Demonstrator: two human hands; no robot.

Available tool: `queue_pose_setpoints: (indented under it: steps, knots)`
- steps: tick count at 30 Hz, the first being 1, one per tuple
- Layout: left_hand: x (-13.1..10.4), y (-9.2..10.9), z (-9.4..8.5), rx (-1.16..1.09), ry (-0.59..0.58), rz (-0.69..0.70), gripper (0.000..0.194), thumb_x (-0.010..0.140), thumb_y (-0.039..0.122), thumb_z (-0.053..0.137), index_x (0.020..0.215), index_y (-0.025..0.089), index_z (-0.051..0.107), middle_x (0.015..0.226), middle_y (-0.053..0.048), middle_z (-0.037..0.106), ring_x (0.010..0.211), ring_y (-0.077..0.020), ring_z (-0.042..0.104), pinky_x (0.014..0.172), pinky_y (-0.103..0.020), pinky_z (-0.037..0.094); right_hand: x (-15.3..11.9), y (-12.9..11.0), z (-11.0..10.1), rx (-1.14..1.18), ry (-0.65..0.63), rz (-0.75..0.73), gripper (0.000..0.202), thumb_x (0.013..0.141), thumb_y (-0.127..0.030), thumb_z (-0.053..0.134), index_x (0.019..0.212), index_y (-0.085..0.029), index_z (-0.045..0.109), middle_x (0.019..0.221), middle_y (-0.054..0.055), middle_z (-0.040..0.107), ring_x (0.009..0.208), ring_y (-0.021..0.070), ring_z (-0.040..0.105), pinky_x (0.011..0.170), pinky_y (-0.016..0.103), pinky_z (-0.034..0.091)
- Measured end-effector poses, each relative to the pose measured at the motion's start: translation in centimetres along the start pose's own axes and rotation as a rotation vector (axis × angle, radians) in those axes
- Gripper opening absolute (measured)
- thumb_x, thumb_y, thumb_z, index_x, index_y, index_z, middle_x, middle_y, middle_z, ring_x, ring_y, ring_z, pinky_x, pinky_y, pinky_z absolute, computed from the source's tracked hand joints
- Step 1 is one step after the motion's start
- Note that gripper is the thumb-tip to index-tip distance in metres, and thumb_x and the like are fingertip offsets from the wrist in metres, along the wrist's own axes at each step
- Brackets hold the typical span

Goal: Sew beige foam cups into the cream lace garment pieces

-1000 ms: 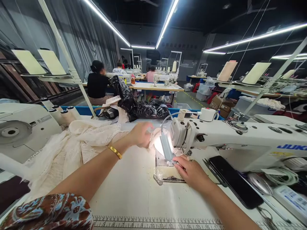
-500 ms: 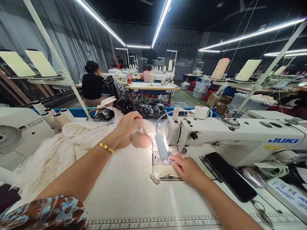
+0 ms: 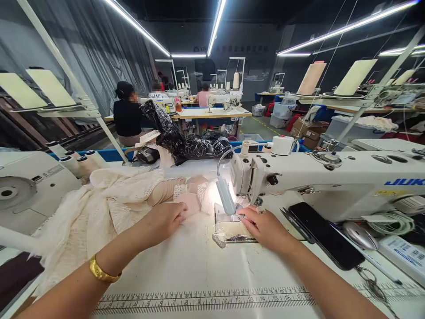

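Note:
My left hand (image 3: 166, 222) is closed, its thumb and fingers pinched at the near edge of a pinkish, lace-trimmed fabric piece (image 3: 191, 204) lying flat on the table. That fabric runs right, toward the lit needle area of a white sewing machine (image 3: 285, 166). Beside the metal needle plate (image 3: 223, 213) is my right hand (image 3: 265, 227), thumb and fingers closed together by a small grey part; whatever they grip is hidden. A grey lamp head (image 3: 226, 196) on a bendy neck partly covers the needle area. Beige rounded pieces (image 3: 165, 190) lie stacked beyond my left hand.
Cream lace fabric (image 3: 113, 195) is heaped at left. Black plastic bags (image 3: 195, 144) lie behind. A phone (image 3: 327, 235), dark tweezers (image 3: 297, 225) and keys (image 3: 372, 283) lie at right. A printed ruler (image 3: 212, 301) runs along the front edge. A person in black (image 3: 128, 113) sits ahead.
My left hand has come down and toward me from the stacked pieces, and the pinkish fabric now lies by its fingertips. My right hand remains by the needle plate. The view has shifted slightly.

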State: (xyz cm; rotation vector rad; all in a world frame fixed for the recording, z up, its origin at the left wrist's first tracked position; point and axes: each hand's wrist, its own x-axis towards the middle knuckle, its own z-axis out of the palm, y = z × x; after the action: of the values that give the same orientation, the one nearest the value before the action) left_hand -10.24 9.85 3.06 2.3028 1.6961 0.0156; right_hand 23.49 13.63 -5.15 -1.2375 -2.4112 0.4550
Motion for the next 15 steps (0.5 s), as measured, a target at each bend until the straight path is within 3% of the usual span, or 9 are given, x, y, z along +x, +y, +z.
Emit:
queue_pose_setpoints:
  steps: [5, 9, 10, 12, 15]
  knots:
    - [-0.9, 3.0, 3.0, 0.13, 0.022, 0.16, 0.034, 0.099, 0.03, 0.057, 0.067, 0.018, 0.055, 0.089, -0.009, 0.065, 0.086, -0.0271, 0.06, 0.077, -0.039, 0.043, -0.1, 0.0, 0.2, 0.002, 0.006, 0.004, 0.026, 0.105, -0.024, 0.042, 0.113, -0.025, 0.066, 0.096, 0.006, 0.071, 0.077, 0.0233, 0.061, 0.069, 0.035, 0.045]
    - [-0.9, 5.6, 5.1, 0.056, 0.084, 0.28, 0.021, 0.096, 0.015, 0.055, 0.077, 0.017, 0.061, 0.098, -0.009, 0.066, 0.087, -0.0244, 0.061, 0.078, -0.037, 0.05, 0.0, -0.1, 0.1, -0.002, 0.008, -0.002, 0.025, 0.104, -0.023, 0.042, 0.113, -0.025, 0.066, 0.095, 0.005, 0.071, 0.074, 0.022, 0.059, 0.067, 0.033, 0.043]
    - [-0.5, 6.0, 5.4, 0.041, 0.104, 0.318, 0.016, 0.093, 0.008, 0.054, 0.082, 0.017, 0.061, 0.102, -0.008, 0.067, 0.089, -0.0237, 0.061, 0.078, -0.036, 0.051, -0.1, -0.1, 0.1, -0.008, 0.009, -0.005, 0.025, 0.104, -0.023, 0.043, 0.112, -0.026, 0.066, 0.094, 0.005, 0.07, 0.074, 0.0218, 0.059, 0.067, 0.033, 0.043]
    - [1.0, 6.6, 5.6, 0.014, 0.13, 0.415, 0.025, 0.081, -0.004, 0.052, 0.087, 0.018, 0.061, 0.104, -0.005, 0.069, 0.091, -0.0216, 0.061, 0.08, -0.033, 0.051, -0.1, -0.2, 0.0, -0.027, 0.015, -0.018, 0.025, 0.104, -0.023, 0.043, 0.11, -0.025, 0.067, 0.091, 0.004, 0.069, 0.073, 0.0216, 0.058, 0.067, 0.032, 0.041]
    - [4.0, 7.2, 5.6, 0.036, 0.155, 0.549, 0.029, 0.068, -0.009, 0.052, 0.077, 0.019, 0.054, 0.091, -0.002, 0.067, 0.082, -0.0191, 0.06, 0.075, -0.03, 0.05, -0.3, -0.2, -0.2, -0.046, 0.018, -0.037, 0.026, 0.104, -0.023, 0.043, 0.106, -0.025, 0.068, 0.083, 0.003, 0.066, 0.068, 0.0207, 0.053, 0.065, 0.032, 0.039]
